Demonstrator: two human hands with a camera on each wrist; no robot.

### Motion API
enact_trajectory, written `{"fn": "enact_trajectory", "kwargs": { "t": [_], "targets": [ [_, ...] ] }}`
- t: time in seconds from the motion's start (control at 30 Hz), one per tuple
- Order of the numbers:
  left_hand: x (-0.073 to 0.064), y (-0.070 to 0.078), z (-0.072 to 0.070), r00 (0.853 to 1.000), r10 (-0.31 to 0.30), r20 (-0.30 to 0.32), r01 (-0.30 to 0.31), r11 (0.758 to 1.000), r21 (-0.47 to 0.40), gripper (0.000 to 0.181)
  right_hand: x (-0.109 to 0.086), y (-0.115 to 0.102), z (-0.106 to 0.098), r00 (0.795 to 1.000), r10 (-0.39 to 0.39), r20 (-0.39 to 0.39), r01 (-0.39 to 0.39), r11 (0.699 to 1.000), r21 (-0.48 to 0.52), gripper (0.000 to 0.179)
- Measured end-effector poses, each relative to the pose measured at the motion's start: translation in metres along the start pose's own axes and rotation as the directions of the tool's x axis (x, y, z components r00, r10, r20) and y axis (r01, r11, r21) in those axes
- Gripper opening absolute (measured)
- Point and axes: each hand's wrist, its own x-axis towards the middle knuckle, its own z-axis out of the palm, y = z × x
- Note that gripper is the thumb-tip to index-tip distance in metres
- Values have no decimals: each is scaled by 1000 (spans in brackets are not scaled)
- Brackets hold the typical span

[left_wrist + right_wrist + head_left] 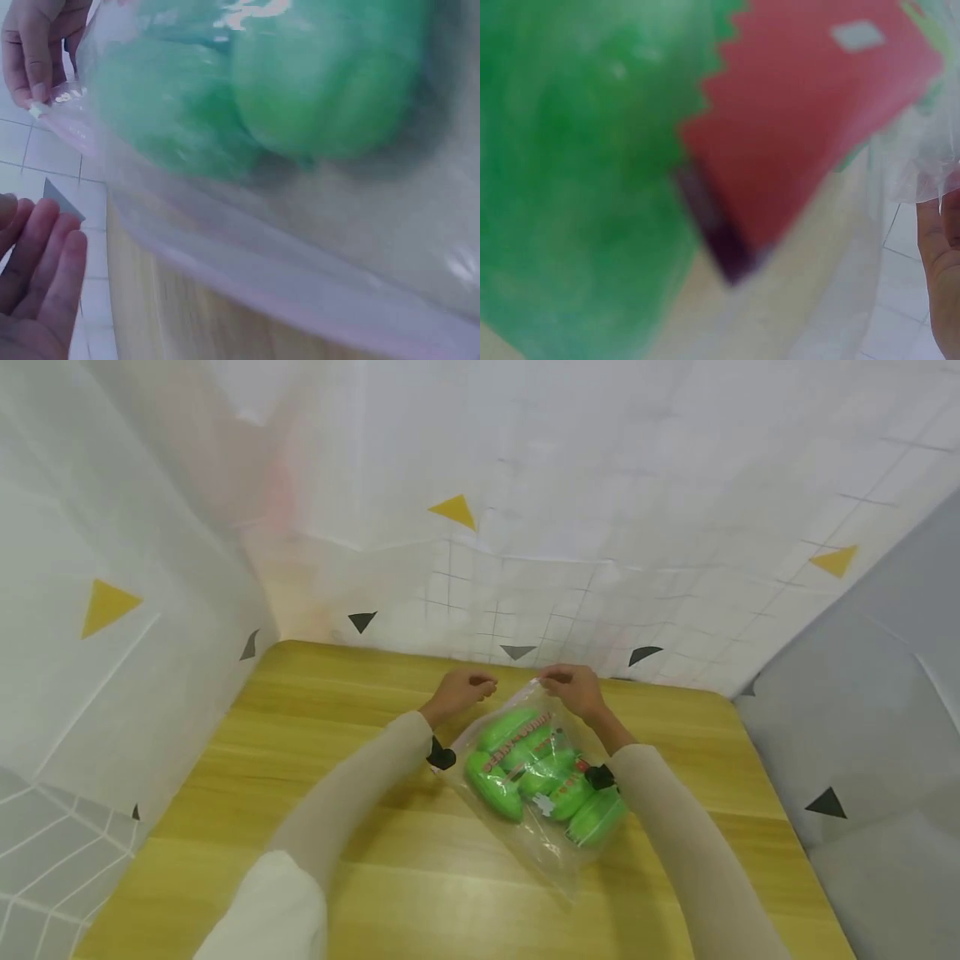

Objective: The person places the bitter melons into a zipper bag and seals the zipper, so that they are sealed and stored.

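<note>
A clear zip bag [551, 864] with several rounded bright-green objects [495, 785] inside lies tilted on the table. My right hand [576, 692] pinches the bag's top corner between thumb and fingertips; a small white slider [35, 109] shows at those fingertips in the left wrist view. Just left of that corner, my left hand [459, 691] hovers near the zip edge, its fingers loosely bent and holding nothing. The left wrist view shows the left fingers [56, 255] apart from the plastic. Close up in the right wrist view, a red zigzag-edged print [802, 112] sits against the green.
The wooden table [360, 893] meets pale patterned sheets [637, 510] at the back and both sides, with yellow and black triangles on them. A black wrist camera [442, 755] sits on the left sleeve, another black camera [600, 776] on the right, overlapping the bag.
</note>
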Motion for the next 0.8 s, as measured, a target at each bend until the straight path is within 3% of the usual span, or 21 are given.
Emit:
{"fn": "enact_trajectory", "kwargs": {
  "t": [0.17,0.37,0.53,0.8],
  "targets": [
    [17,6,9,996,71,-56,-66,994,83,28,-1,-4,5,1000,-5,9,5,1000,-21,18],
    [31,18,22,989,120,-90,-113,990,82,24,0,-5,11,1000,-13,22,14,1000,-17,19],
    [35,22,32,988,129,-82,-119,987,112,19,0,-6,16,1000,-5,25,6,999,-52,20],
    [34,23,37,977,148,-157,-118,976,185,16,0,-8,23,1000,-24,15,25,998,-64,20]
  ]
}}
